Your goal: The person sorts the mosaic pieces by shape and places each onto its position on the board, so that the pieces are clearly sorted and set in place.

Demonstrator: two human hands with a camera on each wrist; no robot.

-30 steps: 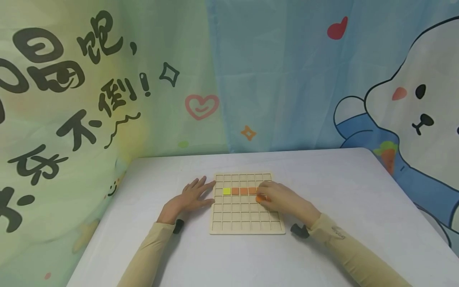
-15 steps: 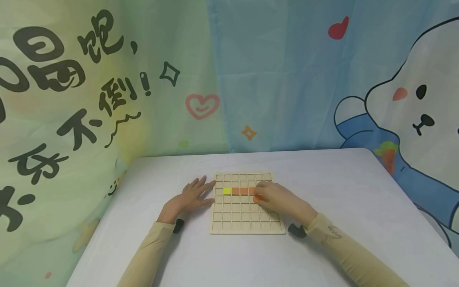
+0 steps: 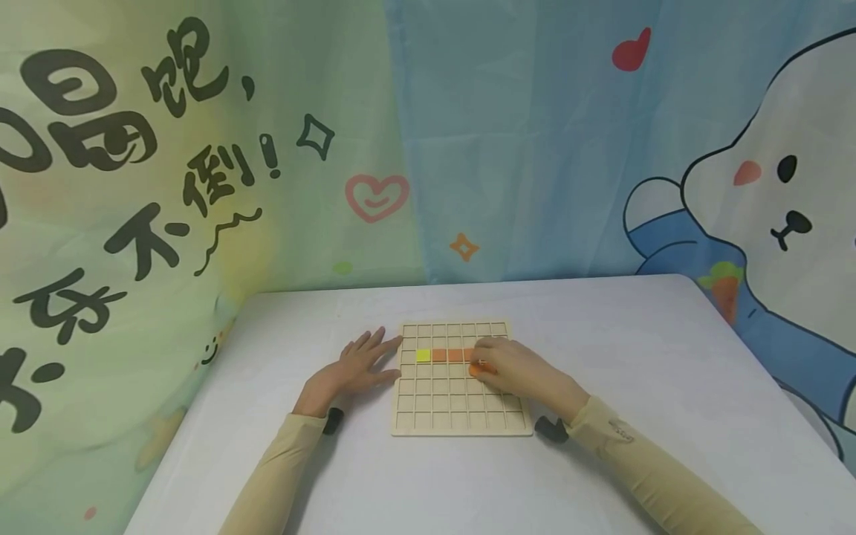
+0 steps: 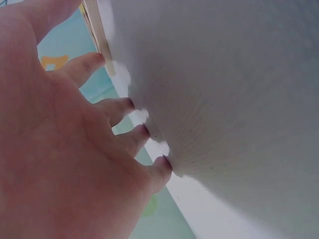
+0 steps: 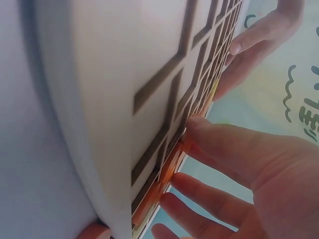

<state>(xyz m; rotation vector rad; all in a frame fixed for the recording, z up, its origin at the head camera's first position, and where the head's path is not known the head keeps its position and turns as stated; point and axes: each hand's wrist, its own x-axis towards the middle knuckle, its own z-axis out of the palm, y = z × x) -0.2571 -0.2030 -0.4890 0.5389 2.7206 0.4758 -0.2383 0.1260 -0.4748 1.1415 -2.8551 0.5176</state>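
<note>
A square wooden grid board point(image 3: 461, 423) lies on the white table. One yellow tile point(image 3: 423, 356) and several orange tiles point(image 3: 446, 355) form a row across it. Over that row's right part is my right hand point(image 3: 520, 369), thumb and fingers bent down, holding a small orange piece point(image 3: 478, 369) whose shape is mostly hidden. In the right wrist view the thumb and fingertips are close to the orange tiles point(image 5: 172, 162). My left hand point(image 3: 351, 374) lies flat with spread fingers, its thumb and index finger touching the board's left edge.
White cloth covers the table point(image 3: 602, 327), with a printed curtain point(image 3: 515, 148) behind it. A small reddish-orange object point(image 5: 94, 231) shows beside the board at the bottom of the right wrist view; its kind is unclear. Dark wrist straps point(image 3: 551, 429) sit by the sleeves.
My right hand has slid a little to the left along the row, and the orange piece under it moved too. The left hand and board have stayed in place.
</note>
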